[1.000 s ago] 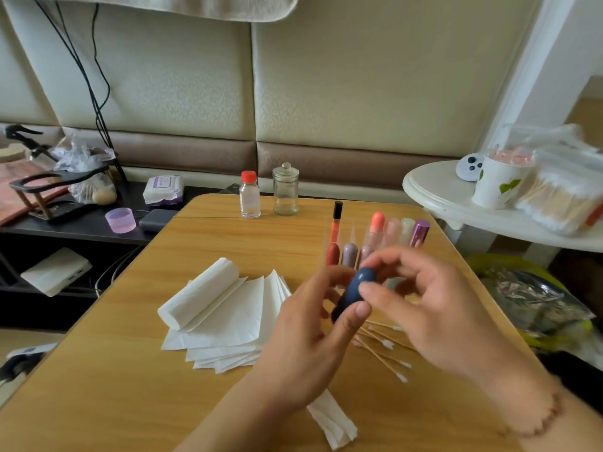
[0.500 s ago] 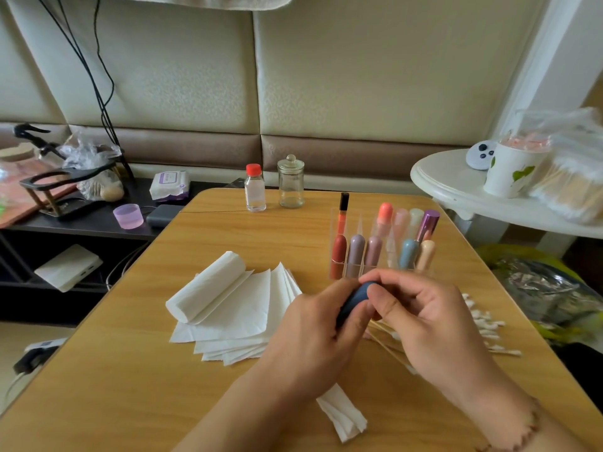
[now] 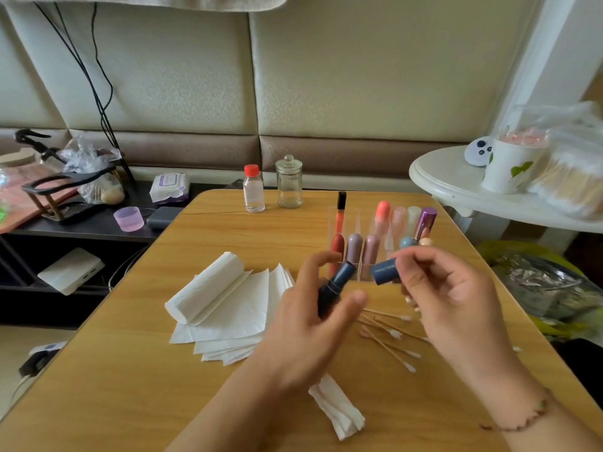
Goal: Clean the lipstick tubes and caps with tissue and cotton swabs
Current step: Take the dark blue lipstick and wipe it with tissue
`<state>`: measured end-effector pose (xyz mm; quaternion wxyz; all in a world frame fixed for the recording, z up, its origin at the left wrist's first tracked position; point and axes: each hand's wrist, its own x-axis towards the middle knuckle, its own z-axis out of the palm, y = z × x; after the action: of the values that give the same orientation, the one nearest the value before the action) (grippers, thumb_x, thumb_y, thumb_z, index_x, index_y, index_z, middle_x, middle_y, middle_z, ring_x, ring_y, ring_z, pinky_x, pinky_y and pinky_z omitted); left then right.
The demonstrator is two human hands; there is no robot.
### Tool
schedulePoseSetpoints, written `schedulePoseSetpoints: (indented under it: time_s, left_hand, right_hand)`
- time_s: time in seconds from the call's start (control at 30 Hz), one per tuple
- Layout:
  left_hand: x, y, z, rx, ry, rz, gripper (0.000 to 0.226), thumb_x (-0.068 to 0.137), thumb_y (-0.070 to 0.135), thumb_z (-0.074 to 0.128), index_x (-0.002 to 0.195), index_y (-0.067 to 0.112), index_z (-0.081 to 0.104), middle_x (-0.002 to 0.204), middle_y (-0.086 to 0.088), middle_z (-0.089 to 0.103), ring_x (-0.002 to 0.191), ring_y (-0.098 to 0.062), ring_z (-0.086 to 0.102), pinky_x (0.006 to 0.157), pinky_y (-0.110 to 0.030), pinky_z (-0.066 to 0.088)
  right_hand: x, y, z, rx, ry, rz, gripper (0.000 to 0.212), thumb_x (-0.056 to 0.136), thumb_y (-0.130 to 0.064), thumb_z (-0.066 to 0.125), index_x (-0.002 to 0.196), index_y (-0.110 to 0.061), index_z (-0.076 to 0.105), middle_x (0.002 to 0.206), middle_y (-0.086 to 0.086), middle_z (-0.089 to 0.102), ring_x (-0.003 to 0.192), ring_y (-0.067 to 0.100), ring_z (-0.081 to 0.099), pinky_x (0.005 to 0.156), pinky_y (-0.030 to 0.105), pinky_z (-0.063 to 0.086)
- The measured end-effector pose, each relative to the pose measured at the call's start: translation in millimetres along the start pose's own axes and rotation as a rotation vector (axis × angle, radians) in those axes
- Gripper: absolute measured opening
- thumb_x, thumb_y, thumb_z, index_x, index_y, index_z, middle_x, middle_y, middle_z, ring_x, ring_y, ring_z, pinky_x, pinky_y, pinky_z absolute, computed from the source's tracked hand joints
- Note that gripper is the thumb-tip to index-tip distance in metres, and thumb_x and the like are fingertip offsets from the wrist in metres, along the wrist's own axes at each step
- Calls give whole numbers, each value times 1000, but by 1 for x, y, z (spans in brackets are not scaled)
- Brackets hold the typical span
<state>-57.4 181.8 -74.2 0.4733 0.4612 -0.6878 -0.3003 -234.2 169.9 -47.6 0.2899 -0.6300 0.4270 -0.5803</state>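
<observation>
My left hand (image 3: 310,324) grips a dark blue lipstick tube (image 3: 336,287), tilted up to the right. Its blue cap (image 3: 385,271) is off and pinched in the fingers of my right hand (image 3: 450,298), a short gap from the tube's open end. Behind them a clear organizer (image 3: 362,249) holds several lipsticks upright. Cotton swabs (image 3: 391,337) lie scattered on the wooden table (image 3: 130,386) under my right hand. A tissue roll (image 3: 205,288) lies on a stack of tissue sheets (image 3: 235,321) to the left. A folded tissue (image 3: 339,409) sits near my left wrist.
A red-capped bottle (image 3: 254,189) and a glass jar (image 3: 289,181) stand at the table's far edge. A white side table (image 3: 456,187) at the right carries a cup (image 3: 509,168) and bagged swabs (image 3: 567,177). A dark shelf (image 3: 81,223) with clutter is at the left.
The two hands have pulled apart: the cap has come off the blue tube and moved right with my right hand. The view has also shifted slightly.
</observation>
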Motion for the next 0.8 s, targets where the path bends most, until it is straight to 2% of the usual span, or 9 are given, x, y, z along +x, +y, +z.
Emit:
schedulePoseSetpoints:
  time_s: [0.1, 0.23, 0.33, 0.43, 0.53, 0.63, 0.7, 0.77, 0.8]
  left_hand:
    - [6, -1, -4, -400, 68, -124, 35, 87, 33, 40, 122, 34, 48, 72, 5, 50, 62, -8, 40, 61, -21, 36]
    - [10, -4, -7, -820, 59, -165, 39, 87, 22, 42, 126, 24, 45, 79, -7, 55, 65, -16, 41, 62, -25, 36]
    - [10, -3, -8, -879, 46, -143, 45, 89, 19, 47, 134, 19, 41, 89, -12, 58, 69, -17, 47, 64, -24, 41]
    - [11, -4, -8, -851, 101, -143, 47, 90, 19, 48, 136, 14, 41, 95, -13, 61, 75, -21, 50, 68, -29, 38]
    - [12, -4, -6, -826, 124, -156, 42, 89, 20, 50, 131, 16, 48, 101, -15, 66, 85, -26, 55, 74, -36, 35]
    - [12, -3, -6, -745, 127, -175, 42, 89, 25, 52, 131, 22, 50, 112, -9, 70, 98, -22, 58, 81, -38, 34]
    - [12, -3, -6, -692, 102, -159, 41, 89, 28, 51, 130, 27, 50, 117, -4, 70, 102, -15, 59, 85, -37, 34]
    - [11, 0, -5, -681, 60, -156, 43, 91, 28, 51, 133, 28, 47, 122, -1, 69, 104, -14, 60, 89, -39, 37]
    - [10, 2, -5, -695, 32, -158, 45, 91, 27, 51, 136, 27, 45, 124, -2, 67, 108, -18, 60, 94, -44, 41]
  right_hand:
    - [-2, 7, -2, -56, 7, -51, 10, 87, -34, 66, 94, -28, 68, 84, -10, 71, 74, 12, 67, 63, 20, 53]
    - [-17, 18, 9, -514, -187, -242, 17, 83, -32, 72, 99, -29, 66, 90, -15, 66, 85, 9, 63, 73, 22, 51]
    - [-28, 21, 22, -774, -258, -392, 27, 72, -36, 76, 97, -29, 69, 85, -11, 65, 88, 12, 57, 71, 28, 48]
    - [-31, 23, 25, -876, -307, -440, 28, 66, -31, 83, 90, -28, 69, 76, -14, 69, 100, 19, 62, 77, 34, 49]
    - [-31, 27, 24, -944, -343, -443, 19, 71, -35, 72, 89, -30, 69, 79, -17, 70, 105, 22, 63, 83, 37, 43]
    - [-30, 25, 25, -947, -342, -427, 16, 76, -40, 65, 89, -30, 69, 87, -19, 69, 108, 22, 61, 87, 40, 43]
    - [-28, 21, 22, -865, -265, -373, 20, 79, -43, 62, 91, -29, 70, 91, -20, 67, 104, 18, 60, 86, 40, 47]
    - [-25, 9, 19, -525, -181, -191, 23, 82, -47, 60, 94, -31, 72, 91, -20, 69, 97, 11, 63, 83, 33, 51]
    - [-24, 3, 20, -285, -198, -50, 24, 84, -50, 61, 95, -32, 73, 91, -17, 71, 95, 11, 66, 82, 29, 52]
